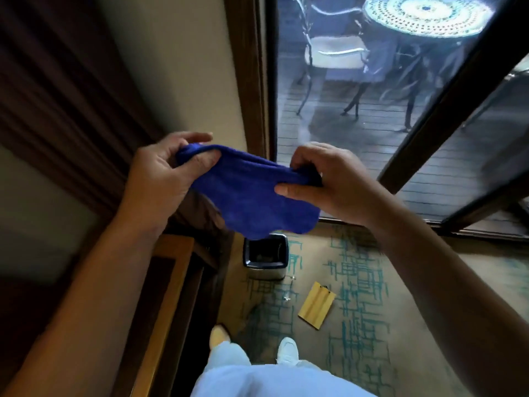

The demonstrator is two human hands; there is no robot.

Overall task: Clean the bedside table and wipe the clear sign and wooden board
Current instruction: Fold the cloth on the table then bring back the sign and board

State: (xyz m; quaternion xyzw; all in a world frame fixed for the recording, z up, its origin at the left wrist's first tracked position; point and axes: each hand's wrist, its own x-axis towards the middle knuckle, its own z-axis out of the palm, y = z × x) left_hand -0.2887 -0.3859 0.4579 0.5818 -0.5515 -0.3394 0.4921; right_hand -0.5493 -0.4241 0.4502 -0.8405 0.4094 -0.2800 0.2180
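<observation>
Dim interior — window daylight, blurred edges

Fuzzy, matt blue cloth — soft pile. Pale ribbed wooden board, satin smooth. Square bin — shiny metal with a glossy black rim. Patterned carpet, matt.

No text, label, brand, number or sign can be read anywhere in this view. The blue cloth stretched between the left hand and the right hand bears no visible tag or print. The wooden board lying on the carpet below the right hand shows a plain, unlettered face.
</observation>
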